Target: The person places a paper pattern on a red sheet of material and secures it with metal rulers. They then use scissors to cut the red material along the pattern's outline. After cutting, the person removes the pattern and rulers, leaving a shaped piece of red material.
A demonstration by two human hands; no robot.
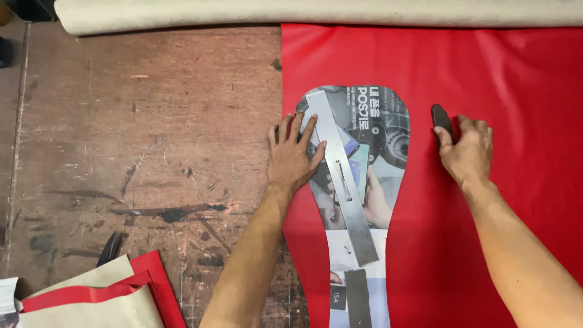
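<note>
Left hand flat, fingers spread, pressing printed paper pattern and touching metal ruler lying diagonally on it. Right hand closed around dark handled tool, just right of pattern. Both on red leather sheet atop worn wooden workbench. Beige roll along far edge.

a single head-worn camera looks almost straight down, from close above, onto a worn wooden workbench and a red sheet, with both forearms entering from the bottom edge.
</note>
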